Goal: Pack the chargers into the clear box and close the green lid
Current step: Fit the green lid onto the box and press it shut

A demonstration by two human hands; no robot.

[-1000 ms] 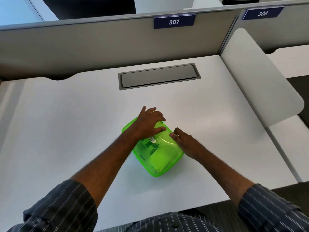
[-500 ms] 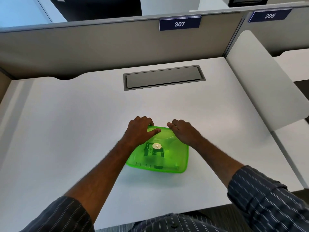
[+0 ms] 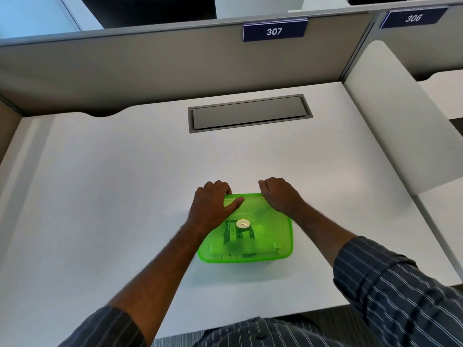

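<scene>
A: What is around the box?

B: The white desk (image 3: 125,196) is bare near it. Far behind there is a grey cable hatch (image 3: 250,113), closed, and the partition carries a blue sign "307" (image 3: 274,31). A white side panel (image 3: 400,121) stands on the right. Nothing stands between the hands and the box.

A: And where is the box?

B: The clear box sits on the desk close to the person, with the green lid (image 3: 270,236) lying on top of it. Through the lid I see a round white charger (image 3: 243,224) and some darker shapes, not clear.

A: The hands?

B: The left hand (image 3: 213,204) is curled over the far left corner of the lid, thumb flat on top, fingers bent down over the edge. The right hand (image 3: 280,196) is curled the same way over the far right corner. Both press on the lid; neither one holds anything loose.
</scene>
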